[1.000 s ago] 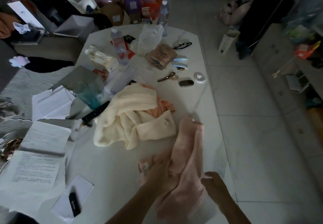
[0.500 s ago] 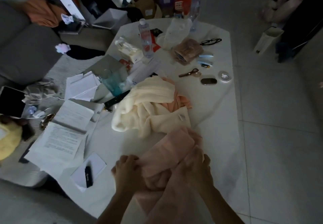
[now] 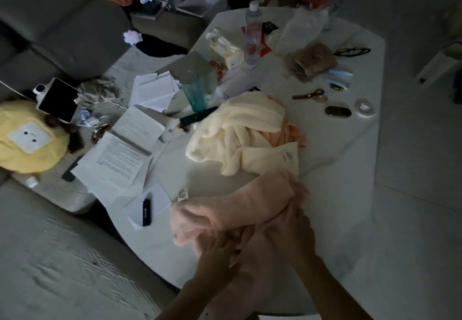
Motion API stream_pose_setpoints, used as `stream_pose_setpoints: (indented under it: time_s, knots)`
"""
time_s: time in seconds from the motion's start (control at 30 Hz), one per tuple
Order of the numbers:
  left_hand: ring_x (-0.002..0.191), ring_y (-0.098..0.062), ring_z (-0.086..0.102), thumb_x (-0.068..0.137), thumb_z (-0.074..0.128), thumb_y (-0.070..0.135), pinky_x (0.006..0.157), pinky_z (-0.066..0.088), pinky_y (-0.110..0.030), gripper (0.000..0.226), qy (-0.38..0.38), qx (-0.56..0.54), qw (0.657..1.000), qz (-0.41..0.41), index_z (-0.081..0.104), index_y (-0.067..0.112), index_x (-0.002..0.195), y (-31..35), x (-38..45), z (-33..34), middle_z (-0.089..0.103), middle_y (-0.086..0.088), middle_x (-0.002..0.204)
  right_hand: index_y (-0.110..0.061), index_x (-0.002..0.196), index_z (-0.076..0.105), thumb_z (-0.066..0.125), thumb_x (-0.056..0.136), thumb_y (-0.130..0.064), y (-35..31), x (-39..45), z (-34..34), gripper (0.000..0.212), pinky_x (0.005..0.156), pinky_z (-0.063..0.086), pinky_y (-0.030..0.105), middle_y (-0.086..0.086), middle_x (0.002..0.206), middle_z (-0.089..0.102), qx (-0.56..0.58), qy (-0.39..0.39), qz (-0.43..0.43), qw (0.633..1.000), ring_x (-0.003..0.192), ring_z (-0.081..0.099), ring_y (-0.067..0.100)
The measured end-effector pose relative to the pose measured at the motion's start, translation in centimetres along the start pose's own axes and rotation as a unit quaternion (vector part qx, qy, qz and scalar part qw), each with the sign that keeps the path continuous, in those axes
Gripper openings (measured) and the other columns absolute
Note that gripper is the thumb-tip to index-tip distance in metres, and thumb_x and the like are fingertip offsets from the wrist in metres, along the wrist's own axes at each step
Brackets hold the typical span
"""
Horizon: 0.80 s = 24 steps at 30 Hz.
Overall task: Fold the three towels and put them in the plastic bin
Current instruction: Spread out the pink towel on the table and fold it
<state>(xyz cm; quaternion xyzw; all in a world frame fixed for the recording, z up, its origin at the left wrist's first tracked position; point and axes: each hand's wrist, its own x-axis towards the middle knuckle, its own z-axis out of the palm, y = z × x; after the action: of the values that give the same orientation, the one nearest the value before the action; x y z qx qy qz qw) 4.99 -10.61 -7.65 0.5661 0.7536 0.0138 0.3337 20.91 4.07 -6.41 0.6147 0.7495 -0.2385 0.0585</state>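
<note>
A pink towel [image 3: 235, 209] lies bunched at the near edge of the white table [image 3: 350, 159], part of it hanging toward me. My left hand [image 3: 220, 252] grips its lower folds. My right hand [image 3: 297, 229] grips the towel just to the right, and the two hands are close together. Behind them a cream towel [image 3: 240, 132] lies crumpled in the table's middle. An orange towel [image 3: 287, 134] peeks out from under the cream one on its right side. A white plastic bin [image 3: 202, 2] stands on the floor beyond the table's far left corner.
Papers [image 3: 125, 154], a teal glass [image 3: 195, 92], a remote [image 3: 200, 117], a water bottle [image 3: 253, 35], scissors [image 3: 310, 94] and a brown pouch [image 3: 310, 60] clutter the table. A grey sofa [image 3: 50, 32] stands left, with a yellow plush [image 3: 30, 139] and a tablet [image 3: 58, 99].
My view has swung left and down. Both hands have come together on the pink towel, gathering it sideways across the table's near edge; its left end now sticks out with a label showing.
</note>
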Motion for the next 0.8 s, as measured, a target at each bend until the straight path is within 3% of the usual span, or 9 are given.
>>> stream_pose_setpoints:
  time_s: [0.1,0.13,0.2,0.23,0.33,0.47,0.57,0.67,0.8]
  knots:
    - [0.147,-0.022,0.022,0.086,0.054,0.038,0.121,0.012,-0.041,0.047,0.018,0.050,0.999,0.000,0.054,0.032,0.133,-0.3,-1.0,0.0,0.036,0.006,0.151,-0.018,0.143,0.033,0.058,0.083,-0.061,1.1,-0.7,0.6,0.078,0.090,0.045,0.035,0.003,0.132,0.051,-0.120,-0.006,-0.030,0.992,0.115,0.053,0.023]
    - [0.147,-0.024,0.024,0.086,0.054,0.037,0.121,0.014,-0.044,0.045,0.034,0.041,0.999,-0.005,0.056,0.032,0.130,-0.4,-1.1,-0.2,0.040,0.006,0.149,-0.022,0.138,0.039,0.055,0.089,-0.052,1.7,-1.1,0.8,0.061,0.090,0.044,0.033,0.001,0.132,0.053,-0.127,-0.012,-0.046,0.991,0.115,0.053,0.021]
    - [0.142,-0.027,0.036,0.085,0.053,0.036,0.114,0.035,-0.044,0.043,0.110,0.024,0.994,-0.007,0.058,0.024,0.126,-1.2,-0.8,-0.9,0.050,0.000,0.142,-0.027,0.134,0.046,0.051,0.095,-0.039,3.1,-2.2,0.8,0.042,0.089,0.043,0.031,-0.001,0.131,0.053,-0.120,-0.020,-0.058,0.991,0.112,0.054,0.019]
    - [0.143,-0.027,0.035,0.088,0.050,0.035,0.111,0.041,-0.042,0.047,0.149,0.022,0.988,-0.017,0.054,0.018,0.132,-1.9,-0.5,-1.5,0.049,-0.005,0.146,-0.028,0.135,0.047,0.052,0.094,-0.034,3.9,-2.9,0.7,0.042,0.087,0.043,0.031,0.001,0.128,0.052,-0.115,-0.022,-0.050,0.992,0.108,0.055,0.020]
    - [0.153,-0.027,0.006,0.098,0.045,0.023,0.118,0.031,-0.045,0.058,0.159,-0.058,0.982,-0.088,0.031,0.014,0.154,-4.0,0.6,-3.3,0.012,-0.008,0.166,-0.028,0.140,0.047,0.050,0.089,-0.028,6.1,-4.2,0.1,0.050,0.082,0.048,0.032,0.003,0.115,0.052,-0.126,-0.052,0.011,0.991,0.100,0.058,0.022]
    - [0.152,-0.030,0.014,0.090,0.059,0.007,0.118,0.026,-0.052,0.081,0.204,-0.202,0.951,-0.117,0.017,0.017,0.158,-5.3,0.9,-5.0,0.012,-0.011,0.166,-0.018,0.129,0.055,0.054,0.089,-0.031,5.8,-3.8,-0.6,0.041,0.092,0.048,0.033,0.009,0.128,0.051,-0.044,-0.082,0.065,0.994,0.115,0.054,0.029]
    - [0.148,-0.035,0.019,0.090,0.061,0.005,0.115,0.030,-0.055,0.081,0.199,-0.245,0.939,-0.135,0.019,0.016,0.158,-5.6,0.8,-4.8,0.016,-0.013,0.163,-0.013,0.123,0.061,0.057,0.092,-0.033,2.7,-2.2,-1.6,0.038,0.104,0.043,0.044,0.018,0.146,0.044,0.071,-0.001,0.084,0.994,0.132,0.043,0.037]
    - [0.134,-0.035,0.032,0.090,0.065,0.012,0.103,0.043,-0.049,0.078,0.206,-0.276,0.920,-0.185,0.026,0.022,0.156,-5.9,0.1,-4.6,0.027,-0.012,0.153,-0.017,0.128,0.056,0.057,0.092,-0.044,0.5,-1.0,-2.0,0.045,0.110,0.037,0.049,0.019,0.155,0.032,0.093,-0.017,0.107,0.990,0.141,0.031,0.039]
    - [0.141,-0.036,0.032,0.088,0.068,0.017,0.111,0.033,-0.052,0.062,0.218,-0.176,0.958,-0.063,0.047,0.024,0.145,-5.0,1.2,-4.8,0.034,-0.009,0.156,-0.012,0.112,0.063,0.065,0.086,-0.043,-0.1,-1.6,-1.8,0.041,0.094,0.046,0.042,0.014,0.119,0.062,0.067,-0.007,0.087,0.994,0.113,0.056,0.035]
